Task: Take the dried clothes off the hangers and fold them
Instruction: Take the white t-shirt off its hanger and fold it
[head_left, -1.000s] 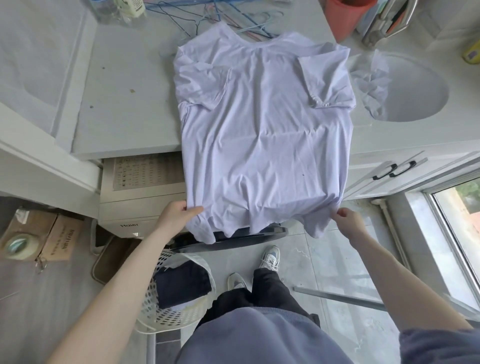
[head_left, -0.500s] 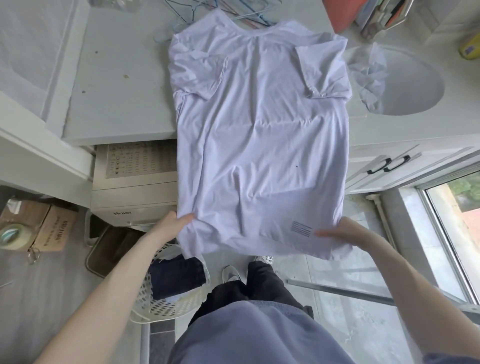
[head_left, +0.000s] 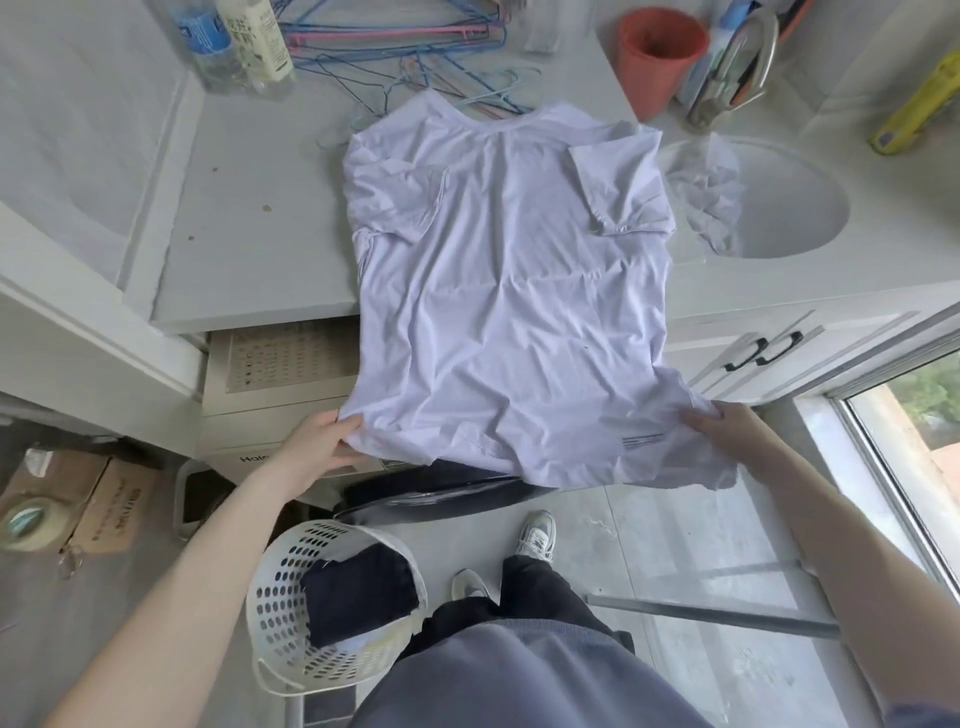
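White T-shirt (head_left: 509, 291) lengthwise, collar (head_left: 488, 123) far, hem (head_left: 519, 465) pinched in left fingers (head_left: 337, 423), right fingers (head_left: 700, 419).

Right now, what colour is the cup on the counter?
Orange-red cup, clearest in the head view.

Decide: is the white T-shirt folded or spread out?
Mostly spread out: the T-shirt lies flat, only sleeves folded inward; left hand and right hand hold its hem.
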